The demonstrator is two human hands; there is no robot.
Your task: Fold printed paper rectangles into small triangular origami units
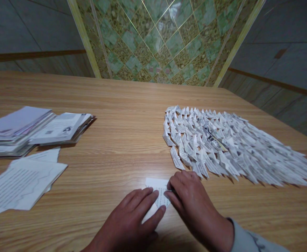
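Paper [162, 200], printed, lies on the bench [111, 168] at lower centre of the frame — left hand [132, 217] laid over it, fingers extended, thumb apart; right hand [192, 194] angled inward, thumb and curled fingers pinching its right edge.

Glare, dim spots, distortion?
Head view: soft glare on the light-brown wood-grain table just beyond the small white printed paper; bright reflection on glossy green-and-tan diamond tiles; grey side panels dim; white folded-paper boats look stretched toward the right edge.
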